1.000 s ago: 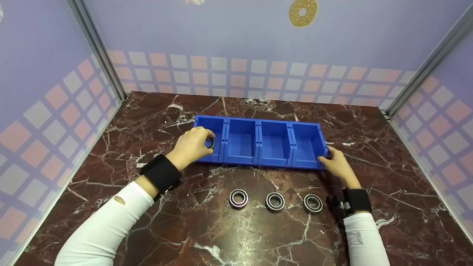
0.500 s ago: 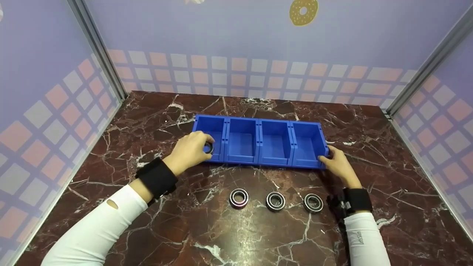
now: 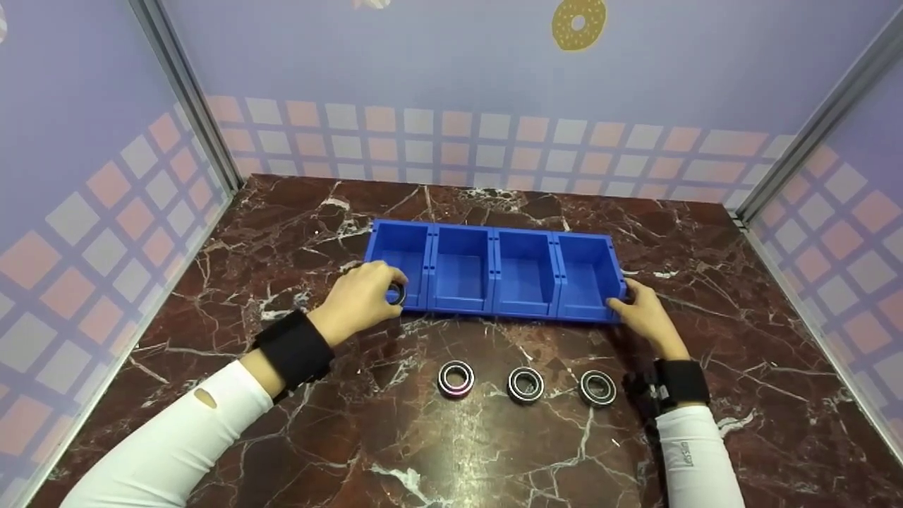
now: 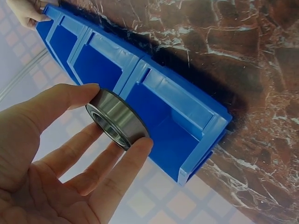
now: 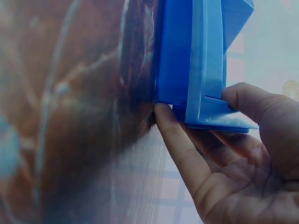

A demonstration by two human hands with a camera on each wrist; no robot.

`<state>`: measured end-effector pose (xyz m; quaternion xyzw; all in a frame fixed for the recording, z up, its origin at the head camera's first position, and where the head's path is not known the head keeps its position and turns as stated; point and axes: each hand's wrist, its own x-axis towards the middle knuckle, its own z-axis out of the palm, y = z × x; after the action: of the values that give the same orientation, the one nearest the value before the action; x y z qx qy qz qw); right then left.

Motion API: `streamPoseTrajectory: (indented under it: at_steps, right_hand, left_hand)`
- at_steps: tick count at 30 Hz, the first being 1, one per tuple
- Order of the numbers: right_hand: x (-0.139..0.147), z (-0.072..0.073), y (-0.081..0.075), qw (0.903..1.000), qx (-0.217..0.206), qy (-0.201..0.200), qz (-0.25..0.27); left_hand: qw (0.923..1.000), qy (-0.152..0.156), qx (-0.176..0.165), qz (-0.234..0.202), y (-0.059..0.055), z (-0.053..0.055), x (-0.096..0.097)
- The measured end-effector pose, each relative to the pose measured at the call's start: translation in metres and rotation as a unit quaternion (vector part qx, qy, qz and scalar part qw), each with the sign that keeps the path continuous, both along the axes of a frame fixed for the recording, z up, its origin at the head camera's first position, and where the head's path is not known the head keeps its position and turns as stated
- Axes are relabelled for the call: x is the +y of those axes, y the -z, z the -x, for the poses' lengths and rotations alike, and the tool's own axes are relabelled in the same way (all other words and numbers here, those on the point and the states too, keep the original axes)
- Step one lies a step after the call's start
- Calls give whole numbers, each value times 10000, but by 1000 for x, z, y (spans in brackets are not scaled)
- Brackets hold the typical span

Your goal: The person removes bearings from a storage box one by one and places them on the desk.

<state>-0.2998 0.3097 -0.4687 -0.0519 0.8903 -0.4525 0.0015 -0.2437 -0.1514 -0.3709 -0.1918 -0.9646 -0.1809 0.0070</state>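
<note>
My left hand [image 3: 358, 299] pinches a bearing [image 4: 117, 116] between thumb and fingertips, a steel ring with a dark inner face. In the head view it is at the front of the leftmost compartment of a blue bin row [image 3: 460, 306]; the left wrist view has it in front of the bins' open tops. At the row's right end my right hand [image 3: 645, 317] grips the end bin's side wall [image 5: 198, 60], thumb over the edge and fingers on the outer side. In the compartments that show, no bearing is visible.
Three more bearings lie in a loose row nearer me: one with a pinkish lower edge [image 3: 456, 379], a middle one [image 3: 525, 385] and a right one [image 3: 597, 389]. The tabletop [image 3: 338, 437] is dark red marble pattern, with panel walls on three sides.
My left hand has drawn back toward me and slightly left, taking the bearing from over the left compartment to its front edge. My right hand and the bins stay in place.
</note>
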Motion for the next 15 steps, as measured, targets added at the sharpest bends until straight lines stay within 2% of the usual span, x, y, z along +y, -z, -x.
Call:
streamPoseTrajectory:
  at_steps: [5,15]
  right_hand:
    - [1,0,0,10000,40,-29,11]
    - [-1,-1,0,9998,-173,2,89]
  left_hand:
    - [9999,95,25,-52,3,-4,-1]
    - [9997,200,-3,-108,11,-17,-4]
